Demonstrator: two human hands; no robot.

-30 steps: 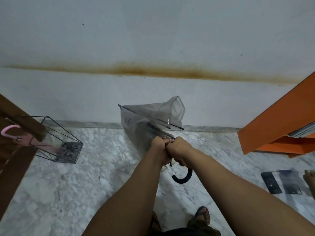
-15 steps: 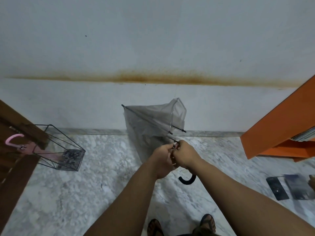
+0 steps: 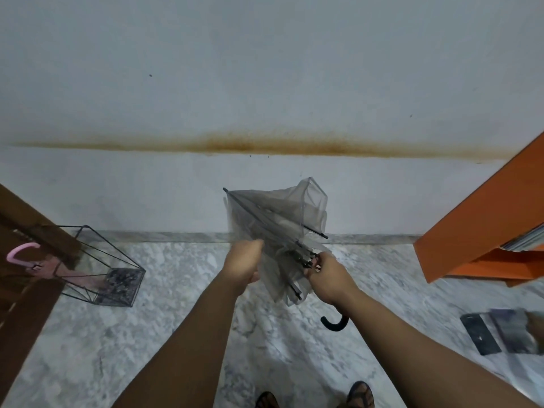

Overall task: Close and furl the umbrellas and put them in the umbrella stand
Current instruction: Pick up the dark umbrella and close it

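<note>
A transparent grey umbrella (image 3: 279, 225) is closed but loose, its canopy bunched and ribs sticking out, held in front of the wall. Its black hooked handle (image 3: 334, 323) shows below my right wrist. My left hand (image 3: 245, 265) grips the canopy's left side. My right hand (image 3: 325, 278) pinches the rib tips and fabric at the lower right. A black wire umbrella stand (image 3: 97, 269) sits on the floor at the left, with a pink umbrella (image 3: 28, 256) leaning in it.
A dark wooden piece (image 3: 26, 260) stands at the far left beside the stand. An orange shelf unit (image 3: 482, 228) juts in from the right, with dark flat items (image 3: 500, 331) on the marble floor below it. My sandalled feet (image 3: 360, 394) are at the bottom edge.
My hands have moved apart: the left slid up along the canopy, the right shifted right to the rib tips. The umbrella turned slightly and the view tilted up.
</note>
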